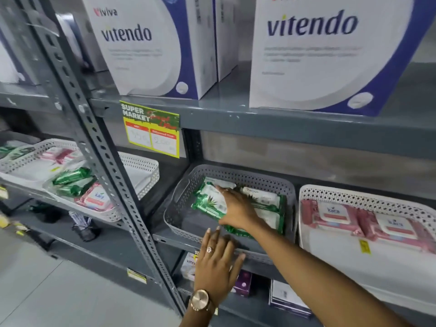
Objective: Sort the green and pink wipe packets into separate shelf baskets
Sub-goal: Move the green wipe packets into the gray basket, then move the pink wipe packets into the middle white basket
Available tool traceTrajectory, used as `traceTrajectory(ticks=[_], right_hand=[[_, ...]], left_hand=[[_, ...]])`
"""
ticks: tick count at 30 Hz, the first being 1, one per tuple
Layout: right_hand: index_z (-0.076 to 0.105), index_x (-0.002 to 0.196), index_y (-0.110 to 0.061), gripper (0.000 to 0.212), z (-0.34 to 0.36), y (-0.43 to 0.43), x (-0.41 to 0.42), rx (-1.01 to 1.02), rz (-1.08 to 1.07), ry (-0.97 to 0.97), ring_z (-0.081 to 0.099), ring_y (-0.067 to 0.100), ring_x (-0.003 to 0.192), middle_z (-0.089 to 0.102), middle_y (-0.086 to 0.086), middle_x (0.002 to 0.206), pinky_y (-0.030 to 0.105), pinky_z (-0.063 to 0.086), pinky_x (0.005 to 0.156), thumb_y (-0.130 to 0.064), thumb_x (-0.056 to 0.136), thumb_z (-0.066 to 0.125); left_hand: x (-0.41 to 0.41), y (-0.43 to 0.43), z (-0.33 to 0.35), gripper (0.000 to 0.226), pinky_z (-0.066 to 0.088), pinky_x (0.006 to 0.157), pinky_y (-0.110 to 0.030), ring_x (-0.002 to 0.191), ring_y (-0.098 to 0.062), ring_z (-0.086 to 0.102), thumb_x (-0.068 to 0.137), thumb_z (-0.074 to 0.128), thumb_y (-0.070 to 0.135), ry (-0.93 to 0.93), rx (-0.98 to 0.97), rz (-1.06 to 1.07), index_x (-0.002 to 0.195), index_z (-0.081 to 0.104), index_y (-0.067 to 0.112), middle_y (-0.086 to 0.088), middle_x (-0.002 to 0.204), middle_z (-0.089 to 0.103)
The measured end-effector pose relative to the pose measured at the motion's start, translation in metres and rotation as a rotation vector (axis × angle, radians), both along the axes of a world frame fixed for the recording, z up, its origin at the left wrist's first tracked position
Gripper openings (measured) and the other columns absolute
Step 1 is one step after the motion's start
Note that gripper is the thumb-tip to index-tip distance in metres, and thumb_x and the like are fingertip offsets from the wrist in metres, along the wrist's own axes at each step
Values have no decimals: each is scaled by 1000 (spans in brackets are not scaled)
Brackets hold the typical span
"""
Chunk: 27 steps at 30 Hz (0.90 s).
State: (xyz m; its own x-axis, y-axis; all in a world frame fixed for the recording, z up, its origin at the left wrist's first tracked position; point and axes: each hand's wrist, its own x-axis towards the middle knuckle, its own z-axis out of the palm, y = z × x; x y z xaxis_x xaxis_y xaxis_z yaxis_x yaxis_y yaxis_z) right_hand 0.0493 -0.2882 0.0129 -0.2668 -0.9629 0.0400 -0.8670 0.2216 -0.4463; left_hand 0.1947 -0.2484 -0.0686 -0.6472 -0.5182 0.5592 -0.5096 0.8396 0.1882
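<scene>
A grey perforated basket on the middle shelf holds several green wipe packets. My right hand lies flat on the front green packet, fingers around its edge. My left hand hovers open just below the basket's front rim, holding nothing. To the right, a white basket holds pink wipe packets. On the left shelf, another white basket contains mixed green packets and pink packets.
Large white and blue boxes stand on the shelf above. A grey slotted upright post separates the two shelf bays. A yellow price tag hangs from the upper shelf edge. Small boxes sit on the lower shelf.
</scene>
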Motion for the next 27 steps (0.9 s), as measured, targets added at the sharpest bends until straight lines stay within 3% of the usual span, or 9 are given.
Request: traceTrajectory(ticks=[3, 7, 11, 14, 17, 21, 24, 27], right_hand=[[13, 151, -23, 110, -12, -18, 6, 60, 69, 14, 31, 26, 141, 29, 4, 157, 40, 31, 114, -21, 66, 84], [11, 151, -21, 101, -15, -22, 1, 102, 156, 2, 20, 26, 146, 18, 6, 160, 40, 19, 118, -40, 76, 75], [17, 151, -21, 81, -4, 1, -16, -2, 101, -110, 21, 25, 146, 22, 9, 159, 40, 22, 117, -50, 87, 58], [29, 148, -16, 70, 7, 37, -37, -161, 18, -148, 29, 25, 143, 34, 11, 154, 37, 28, 115, -44, 90, 57], [35, 145, -13, 62, 13, 87, -65, -284, -82, -199, 36, 25, 139, 41, 13, 149, 34, 30, 113, -37, 92, 57], [43, 141, -12, 53, 16, 160, -107, -431, -243, -259, 46, 27, 132, 52, 15, 140, 40, 36, 113, -29, 93, 58], [41, 143, -17, 51, 19, 217, -140, -452, -353, -302, 37, 21, 140, 43, 8, 149, 42, 32, 117, -28, 95, 54], [42, 141, -12, 48, 19, 284, -179, -472, -478, -244, 38, 24, 139, 45, 11, 147, 40, 32, 117, -16, 95, 54]], left_hand=[[-2, -1, -7, 28, 21, 118, -43, 129, -26, 46, 93, 51, 41, 34, -15, 12, 99, 64, 17, -7, 115, 66], [-1, -4, -12, 29, 17, 120, -42, 128, -27, 45, 93, 51, 39, 20, -44, -1, 104, 63, 15, -9, 117, 66], [-1, -3, -8, 38, 17, 119, -43, 126, -29, 47, 94, 46, 44, 5, -14, 2, 108, 63, 13, -9, 117, 66], [-6, 7, -2, 52, 15, 120, -44, 135, -29, 39, 93, 42, 48, -24, 36, 14, 122, 60, 8, -12, 131, 59], [-24, 32, 5, 63, 7, 121, -43, 144, -27, 21, 94, 37, 50, -31, 47, -55, 139, 44, 5, -13, 150, 38], [-67, 83, 18, 65, 6, 121, -43, 146, -26, 15, 97, 31, 52, -8, 48, -196, 143, 36, 6, -11, 153, 31], [-105, 128, 30, 66, 8, 120, -44, 146, -26, 15, 97, 32, 53, -12, 36, -305, 145, 32, 9, -9, 155, 28], [-146, 177, 38, 66, 12, 118, -46, 146, -27, 14, 97, 31, 54, -74, 13, -401, 146, 31, 10, -9, 155, 28]])
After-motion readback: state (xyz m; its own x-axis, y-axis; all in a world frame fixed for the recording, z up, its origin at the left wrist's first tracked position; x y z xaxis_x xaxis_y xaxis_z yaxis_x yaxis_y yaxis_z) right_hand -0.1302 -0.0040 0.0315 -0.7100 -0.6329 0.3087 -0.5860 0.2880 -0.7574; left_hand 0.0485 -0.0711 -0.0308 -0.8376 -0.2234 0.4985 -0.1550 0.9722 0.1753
